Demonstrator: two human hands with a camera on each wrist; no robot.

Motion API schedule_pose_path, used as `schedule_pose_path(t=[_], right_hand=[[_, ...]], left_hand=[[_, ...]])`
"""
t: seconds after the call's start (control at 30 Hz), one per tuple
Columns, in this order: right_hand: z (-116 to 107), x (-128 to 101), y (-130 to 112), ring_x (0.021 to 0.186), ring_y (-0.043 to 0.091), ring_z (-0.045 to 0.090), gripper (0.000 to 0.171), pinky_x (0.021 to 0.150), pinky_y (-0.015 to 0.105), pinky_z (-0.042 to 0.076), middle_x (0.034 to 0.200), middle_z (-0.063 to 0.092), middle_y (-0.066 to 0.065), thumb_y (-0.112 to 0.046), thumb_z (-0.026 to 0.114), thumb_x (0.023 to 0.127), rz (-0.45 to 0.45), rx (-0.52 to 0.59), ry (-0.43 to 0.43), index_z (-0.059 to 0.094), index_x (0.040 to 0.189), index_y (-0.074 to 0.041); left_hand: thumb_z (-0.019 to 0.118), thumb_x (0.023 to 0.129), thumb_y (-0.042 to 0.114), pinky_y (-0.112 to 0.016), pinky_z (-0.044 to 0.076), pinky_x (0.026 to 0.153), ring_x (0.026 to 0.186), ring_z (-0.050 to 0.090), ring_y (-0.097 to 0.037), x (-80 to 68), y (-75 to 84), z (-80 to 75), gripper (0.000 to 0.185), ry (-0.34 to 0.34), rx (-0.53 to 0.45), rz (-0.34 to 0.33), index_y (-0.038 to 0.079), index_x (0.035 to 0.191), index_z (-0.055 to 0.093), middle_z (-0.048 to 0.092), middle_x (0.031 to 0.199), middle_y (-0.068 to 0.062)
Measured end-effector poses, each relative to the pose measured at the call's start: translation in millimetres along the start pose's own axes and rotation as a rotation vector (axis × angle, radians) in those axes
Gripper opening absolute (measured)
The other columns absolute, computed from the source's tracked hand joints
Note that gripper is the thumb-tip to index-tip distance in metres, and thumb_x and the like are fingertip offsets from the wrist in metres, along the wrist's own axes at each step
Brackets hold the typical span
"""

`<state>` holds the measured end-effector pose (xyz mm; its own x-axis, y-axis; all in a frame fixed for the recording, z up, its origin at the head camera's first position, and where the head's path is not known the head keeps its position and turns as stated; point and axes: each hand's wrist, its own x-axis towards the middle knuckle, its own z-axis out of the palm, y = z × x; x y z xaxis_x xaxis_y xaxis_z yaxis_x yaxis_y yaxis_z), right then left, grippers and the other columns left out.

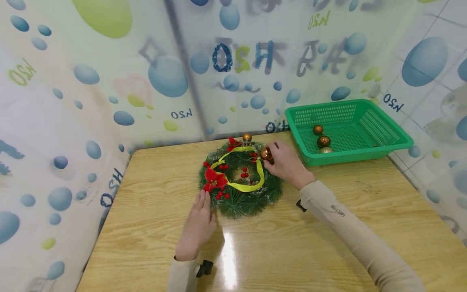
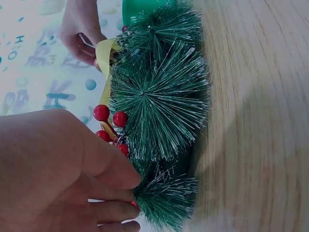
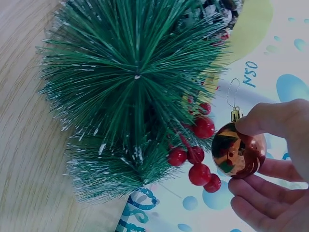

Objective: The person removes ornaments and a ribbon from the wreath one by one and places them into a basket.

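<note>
One broad wooden surface point(image 1: 328, 227) carries everything here, and it sits boxed in by bubble-printed curtains, so nothing can roll far. Next in size, the green basket point(image 1: 386, 140) stands at the far right corner, within easy reach of the right arm; three baubles point(image 1: 323, 141) lie in it, apart from the rest. The pine wreath point(image 1: 240, 178) lies flat near the middle, a yellow ribbon point(image 1: 251, 187) looped across it, red flowers and berry clusters point(image 3: 195, 157) tucked among the needles, and one copper ball point(image 1: 247, 137) sitting at its far edge. The left hand point(image 1: 198, 225) rests with straight fingers against the wreath's near-left rim, seemingly to steady it. The right hand point(image 1: 286, 162) pinches a copper bauble point(image 3: 238, 150) by its cap between thumb and fingers, holding it just against the wreath's right side, its wire hook point(image 3: 233, 94) standing upward and free.
</note>
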<state>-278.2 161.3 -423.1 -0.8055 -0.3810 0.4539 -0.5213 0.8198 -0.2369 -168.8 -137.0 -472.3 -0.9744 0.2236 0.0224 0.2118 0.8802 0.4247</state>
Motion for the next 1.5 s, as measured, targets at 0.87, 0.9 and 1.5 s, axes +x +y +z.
schedule_pose_path(t=[0.87, 0.9, 1.5], right_hand=[[-24, -18, 41, 0.090, 0.035, 0.065, 0.048, 0.075, 0.045, 0.060, 0.114, 0.061, 0.024, -0.014, 0.076, 0.087, 0.197, 0.119, 0.154, 0.061, 0.126, 0.008], [-26, -20, 43, 0.090, 0.036, 0.065, 0.048, 0.075, 0.046, 0.060, 0.115, 0.061, 0.025, -0.014, 0.077, 0.087, 0.204, 0.123, 0.162, 0.061, 0.126, 0.008], [-49, -32, 81, 0.094, 0.042, 0.060, 0.045, 0.080, 0.054, 0.054, 0.114, 0.059, 0.029, -0.013, 0.075, 0.088, 0.263, 0.104, 0.219, 0.060, 0.123, 0.011]], left_hand=[[0.047, 0.100, 0.012, -0.061, 0.023, 0.123, 0.152, 0.017, -0.049, -2.7, 2.2, -0.3, 0.067, -0.061, -0.007, -0.041, -0.012, 0.156, 0.018, 0.014, 0.165, -0.032], [0.047, 0.100, 0.012, -0.061, 0.023, 0.123, 0.152, 0.017, -0.050, -2.6, 3.2, -0.3, 0.067, -0.061, -0.006, -0.038, -0.012, 0.156, 0.018, 0.014, 0.165, -0.032], [0.047, 0.100, 0.010, -0.061, 0.022, 0.123, 0.152, 0.016, -0.050, -1.8, 7.5, -0.1, 0.067, -0.071, -0.009, -0.037, -0.012, 0.156, 0.017, 0.012, 0.165, -0.031]])
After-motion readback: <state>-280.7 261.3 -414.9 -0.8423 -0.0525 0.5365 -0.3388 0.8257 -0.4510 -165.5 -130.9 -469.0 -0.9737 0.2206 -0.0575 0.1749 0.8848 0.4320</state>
